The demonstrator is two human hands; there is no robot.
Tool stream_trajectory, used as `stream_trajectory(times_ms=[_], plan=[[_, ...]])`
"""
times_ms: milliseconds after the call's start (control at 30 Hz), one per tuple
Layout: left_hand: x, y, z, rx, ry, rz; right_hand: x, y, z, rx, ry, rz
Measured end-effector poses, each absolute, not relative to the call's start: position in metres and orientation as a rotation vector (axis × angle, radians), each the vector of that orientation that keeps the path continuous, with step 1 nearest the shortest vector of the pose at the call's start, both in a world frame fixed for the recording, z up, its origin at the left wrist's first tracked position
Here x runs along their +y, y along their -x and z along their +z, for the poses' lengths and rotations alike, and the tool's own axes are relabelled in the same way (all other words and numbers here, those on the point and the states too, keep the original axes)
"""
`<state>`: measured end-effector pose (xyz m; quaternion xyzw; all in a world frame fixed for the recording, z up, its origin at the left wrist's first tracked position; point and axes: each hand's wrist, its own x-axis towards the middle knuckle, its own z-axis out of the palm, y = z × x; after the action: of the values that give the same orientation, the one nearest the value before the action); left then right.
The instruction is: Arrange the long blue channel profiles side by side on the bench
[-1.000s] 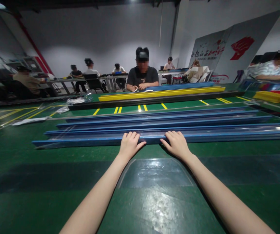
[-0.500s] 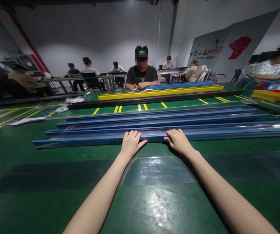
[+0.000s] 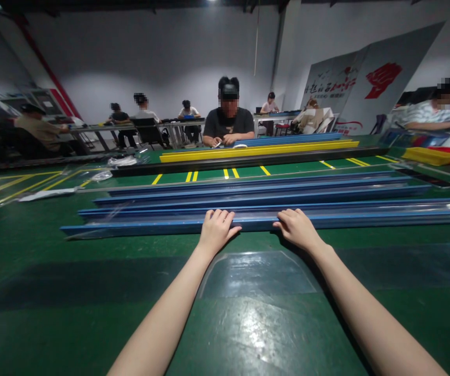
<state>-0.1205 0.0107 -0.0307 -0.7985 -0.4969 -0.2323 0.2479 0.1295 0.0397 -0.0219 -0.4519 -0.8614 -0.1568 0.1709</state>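
Observation:
A long blue channel strip (image 3: pixel 162 225) lies crosswise on the green table in front of me. My left hand (image 3: pixel 216 228) has its fingers hooked over the strip's near wall, the thumb pointing inward along it. A short way to the right, my right hand (image 3: pixel 296 225) grips the same wall, fingertips inside the trough and thumb on the near side. Clear film shows at the strip's left end. Just behind it lies another blue channel strip (image 3: pixel 248 192), parallel to the first. Both hands' fingertips are partly hidden inside the channel.
A flat transparent sheet (image 3: pixel 260 274) lies on the green table (image 3: pixel 72 334) between my forearms. Farther back are a black strip (image 3: pixel 193 166), a yellow strip (image 3: pixel 260 150) and a phone-like dark slab (image 3: pixel 428 177). A co-worker (image 3: pixel 228 122) sits opposite; several others sit around.
Both hands and the front blue strip have shifted slightly to the right together. The grip looks the same, and the camera view has moved a little.

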Motion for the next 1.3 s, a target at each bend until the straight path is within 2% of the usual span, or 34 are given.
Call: stream_trajectory(times_ms=[333, 867, 1300], plan=[[0.01, 0.119, -0.028, -1.388, 2.205, -0.578, 0.04, -0.154, -0.022, -2.411, 1.374, -0.537], [0.012, 0.12, -0.031, -1.358, 2.254, -0.579, 0.039, -0.139, -0.01, -2.393, 1.217, -0.18], [0.011, 0.119, -0.03, -1.386, 2.247, -0.57, 0.037, -0.121, -0.019, -2.45, 1.211, -0.22]])
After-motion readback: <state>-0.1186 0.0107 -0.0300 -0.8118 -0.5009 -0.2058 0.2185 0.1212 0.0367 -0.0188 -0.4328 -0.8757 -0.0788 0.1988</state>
